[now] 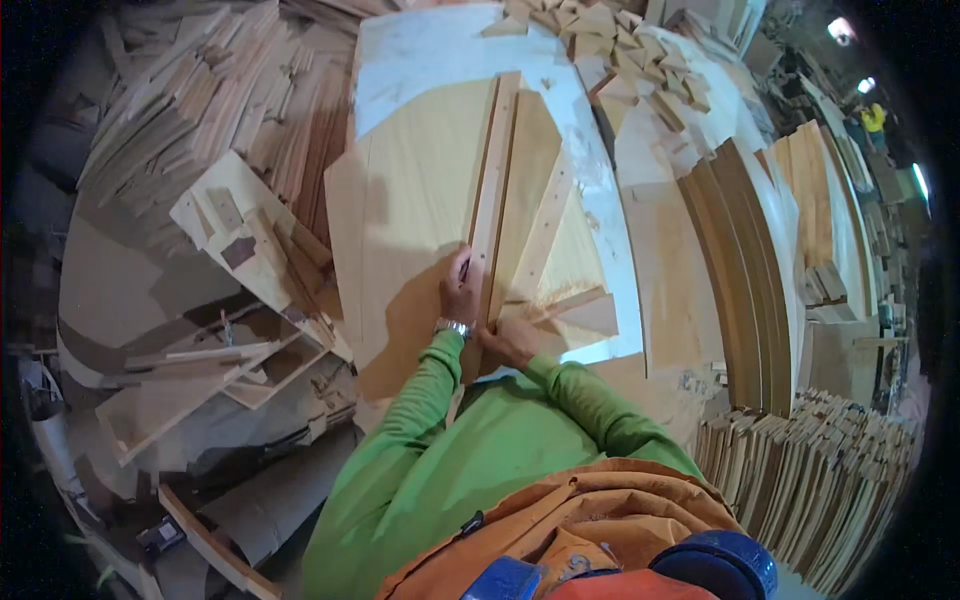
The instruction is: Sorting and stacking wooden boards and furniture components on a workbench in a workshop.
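Head view: a long, straight wooden strip (503, 140) lies lengthwise on a pale plywood panel (410, 210), which rests on a white worktop (420, 55). The left hand (460, 293), below which sits a metal wristwatch (453, 327), has its fingers curled against the strip's left edge. The right hand (513, 343) is bent at the strip's near end, beside a wooden offcut (585, 315); whether either hand grips anything, I cannot tell.
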`<state>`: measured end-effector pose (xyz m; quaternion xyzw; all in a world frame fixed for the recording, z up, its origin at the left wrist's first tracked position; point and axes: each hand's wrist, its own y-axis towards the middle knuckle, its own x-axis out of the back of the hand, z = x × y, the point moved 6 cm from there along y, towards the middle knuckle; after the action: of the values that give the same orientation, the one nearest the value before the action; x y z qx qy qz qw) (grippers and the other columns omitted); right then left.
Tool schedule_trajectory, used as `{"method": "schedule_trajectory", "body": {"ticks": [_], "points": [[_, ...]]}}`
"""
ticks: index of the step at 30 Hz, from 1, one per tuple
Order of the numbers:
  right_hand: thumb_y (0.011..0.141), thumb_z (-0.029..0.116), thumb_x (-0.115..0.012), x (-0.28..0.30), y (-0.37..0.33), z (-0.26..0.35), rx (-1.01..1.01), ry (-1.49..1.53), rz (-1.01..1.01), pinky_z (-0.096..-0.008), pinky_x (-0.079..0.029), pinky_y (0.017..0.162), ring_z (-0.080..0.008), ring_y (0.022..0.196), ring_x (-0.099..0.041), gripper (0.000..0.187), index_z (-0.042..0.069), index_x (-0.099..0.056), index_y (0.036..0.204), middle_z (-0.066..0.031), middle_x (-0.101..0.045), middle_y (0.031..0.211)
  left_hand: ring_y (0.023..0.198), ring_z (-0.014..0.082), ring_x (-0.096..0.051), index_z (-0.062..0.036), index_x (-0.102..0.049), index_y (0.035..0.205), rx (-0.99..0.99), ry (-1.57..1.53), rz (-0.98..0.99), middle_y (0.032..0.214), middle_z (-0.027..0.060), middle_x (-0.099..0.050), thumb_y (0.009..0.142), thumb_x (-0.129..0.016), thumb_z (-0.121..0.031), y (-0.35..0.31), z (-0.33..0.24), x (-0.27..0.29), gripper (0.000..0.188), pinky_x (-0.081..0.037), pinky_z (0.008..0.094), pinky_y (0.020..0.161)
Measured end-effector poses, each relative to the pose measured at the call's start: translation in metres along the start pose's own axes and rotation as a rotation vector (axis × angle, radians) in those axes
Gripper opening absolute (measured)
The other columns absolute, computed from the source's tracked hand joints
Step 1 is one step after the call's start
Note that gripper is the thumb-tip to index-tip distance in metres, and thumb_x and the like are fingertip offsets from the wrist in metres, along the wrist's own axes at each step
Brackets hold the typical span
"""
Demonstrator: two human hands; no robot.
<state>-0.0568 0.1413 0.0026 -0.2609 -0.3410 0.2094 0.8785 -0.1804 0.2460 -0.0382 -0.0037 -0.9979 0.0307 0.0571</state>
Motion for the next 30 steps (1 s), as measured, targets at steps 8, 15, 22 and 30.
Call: {"method": "schedule_trajectory", "body": {"ticks": [8,15,22,30], "points": [[0.104,0.047,-0.052,0.008,-0.019,-0.004,0.013,-0.115,-0.215,-0.0497,-0.06,0.085,-0.0358,0.088,-0.078,0.048,0.009,-0.081,0.103,-0.0169,-0.079,0.09,0.118,0.0265,-0.071,0.0057,-0.067,0.131,-0.165,-0.075,-0.074,0.124,0.0168,-0.073,0.109,-0.061,-0.023,-0.005,-0.013,-0.016,0.037,-0.058,0.0388,0.1],[0.101,0.037,-0.058,0.006,-0.027,0.0,-0.022,-0.091,-0.272,-0.0508,-0.06,0.086,-0.0383,0.091,-0.077,0.039,0.005,-0.08,0.104,-0.0203,-0.078,0.091,0.132,0.0398,-0.06,0.0055,-0.069,0.123,-0.318,-0.058,-0.089,0.133,0.0238,-0.067,0.1,-0.06,-0.015,-0.013,0.004,-0.02,0.031,-0.051,0.0485,0.112],[0.101,0.042,-0.061,0.009,-0.015,-0.006,0.102,-0.125,-0.367,-0.0546,-0.058,0.087,-0.0461,0.095,-0.073,0.042,0.004,-0.078,0.106,-0.0288,-0.075,0.096,0.131,0.0414,-0.059,0.0029,-0.069,0.119,-0.373,0.108,-0.035,0.131,0.0227,-0.068,0.101,-0.06,-0.018,-0.014,-0.002,-0.02,0.029,-0.045,0.0502,0.117],[0.104,0.035,-0.054,-0.001,-0.011,0.008,0.185,-0.089,-0.315,-0.0557,-0.057,0.083,-0.0494,0.09,-0.073,0.038,0.003,-0.074,0.104,-0.0312,-0.073,0.093,0.13,0.0403,-0.06,0.0029,-0.068,0.121,-0.379,0.161,-0.003,0.134,0.0234,-0.066,0.1,-0.057,-0.013,-0.01,0.003,-0.019,0.028,-0.051,0.0467,0.111]]}}
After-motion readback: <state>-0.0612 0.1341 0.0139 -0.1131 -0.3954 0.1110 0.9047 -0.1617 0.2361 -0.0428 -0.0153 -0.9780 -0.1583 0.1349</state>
